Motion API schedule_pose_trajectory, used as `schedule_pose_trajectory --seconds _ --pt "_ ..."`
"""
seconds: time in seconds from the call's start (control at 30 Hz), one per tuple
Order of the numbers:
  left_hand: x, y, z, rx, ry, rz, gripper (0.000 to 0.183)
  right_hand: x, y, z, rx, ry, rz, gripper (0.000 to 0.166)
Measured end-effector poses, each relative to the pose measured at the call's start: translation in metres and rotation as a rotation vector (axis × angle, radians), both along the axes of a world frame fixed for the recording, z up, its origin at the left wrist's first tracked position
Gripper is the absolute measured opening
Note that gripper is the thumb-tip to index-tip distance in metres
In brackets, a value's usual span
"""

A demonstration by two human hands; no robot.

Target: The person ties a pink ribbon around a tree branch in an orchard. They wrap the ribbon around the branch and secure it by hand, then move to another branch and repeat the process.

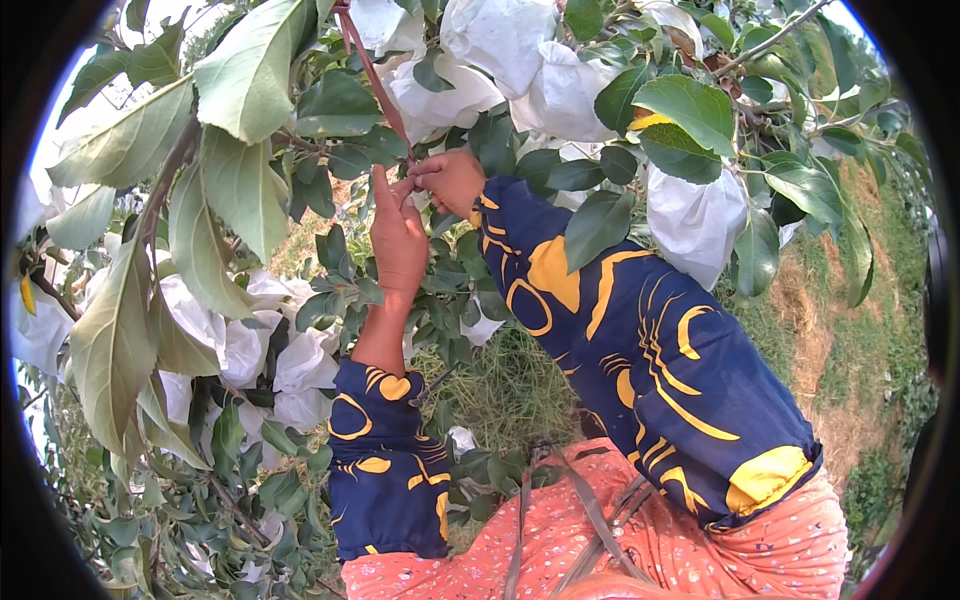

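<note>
A reddish-brown strip (pixel 375 79) runs taut from the top of the view down to my two hands, among apple-like leaves. My right hand (pixel 454 180) pinches its lower end between thumb and fingers. From the left, my left hand (pixel 397 244) meets it there, its index finger raised and the other fingertips closed at the strip's end. The fingers overlap, so the exact grip is partly hidden. Close above and behind my hands hang white fruit bags (pixel 446 94). A leafy branch (pixel 292 141) reaches in from the left near the strip.
Large leaves (pixel 247 71) hang close on the left. More white bags (pixel 244 345) cluster below them, and one bag (pixel 694 217) hangs beside my right sleeve (pixel 600 300). Brown strips (pixel 592 517) lie across my coral patterned garment (pixel 480 547). Grass (pixel 510 382) covers the ground.
</note>
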State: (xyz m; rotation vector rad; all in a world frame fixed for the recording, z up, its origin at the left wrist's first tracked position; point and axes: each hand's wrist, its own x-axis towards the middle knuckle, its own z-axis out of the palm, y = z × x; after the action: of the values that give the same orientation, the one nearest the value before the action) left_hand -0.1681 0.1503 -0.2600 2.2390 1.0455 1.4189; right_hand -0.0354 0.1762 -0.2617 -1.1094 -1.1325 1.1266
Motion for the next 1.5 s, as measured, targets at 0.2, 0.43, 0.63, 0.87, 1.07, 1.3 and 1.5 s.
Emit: schedule_pose_trajectory --seconds 0.2,0.43,0.63,0.87,1.07,1.3,1.5 --pt "0.005 -0.004 0.009 -0.087 -0.018 0.080 0.056 -0.001 -0.003 -0.001 0.040 0.031 0.010 0.019" --pt "0.009 0.019 0.003 0.000 -0.144 0.134 0.023 -0.006 -0.010 -0.003 -0.196 0.708 0.117 0.015" --pt "0.011 0.037 -0.003 -0.557 -0.517 -0.069 0.022 -0.002 -0.003 -0.001 -0.375 0.852 0.171 0.013" --pt "0.021 0.038 0.001 -0.836 -0.756 -0.157 0.013 -0.001 0.006 -0.003 -0.541 0.788 0.118 0.009" --pt "0.017 0.042 -0.005 -0.814 -0.681 -0.099 0.019 -0.012 -0.012 -0.006 -0.402 0.494 -0.163 0.012" --pt "-0.007 0.088 -0.014 -0.236 -0.151 0.199 0.017 -0.005 -0.014 0.034 0.021 0.120 -0.206 0.024" --pt "-0.016 0.110 0.011 -0.099 -0.016 0.138 0.018 0.003 -0.006 0.045 -0.110 0.169 -0.077 0.029"
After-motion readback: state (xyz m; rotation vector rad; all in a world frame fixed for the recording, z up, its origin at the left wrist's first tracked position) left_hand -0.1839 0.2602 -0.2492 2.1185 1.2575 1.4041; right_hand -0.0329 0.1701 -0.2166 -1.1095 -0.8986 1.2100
